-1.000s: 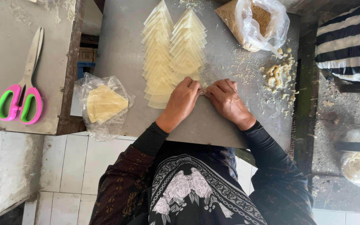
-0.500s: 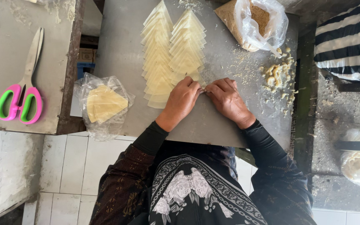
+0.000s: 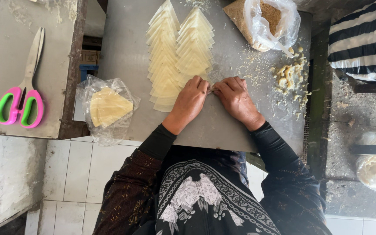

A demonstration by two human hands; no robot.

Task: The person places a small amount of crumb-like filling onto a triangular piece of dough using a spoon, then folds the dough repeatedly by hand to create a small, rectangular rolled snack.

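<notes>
At frame center, her left hand (image 3: 191, 99) and right hand (image 3: 236, 98) meet, fingers curled, pinching a small wrapper piece (image 3: 213, 88) between them on the table (image 3: 127, 52), just below 2 rows of triangular wrappers (image 3: 179, 52).

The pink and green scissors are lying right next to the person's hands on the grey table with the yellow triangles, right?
Not quite. The head view shows the scissors on a separate surface off to the left, apart from the hands. The left hand and right hand are on the grey table, by the yellow triangles.
</notes>
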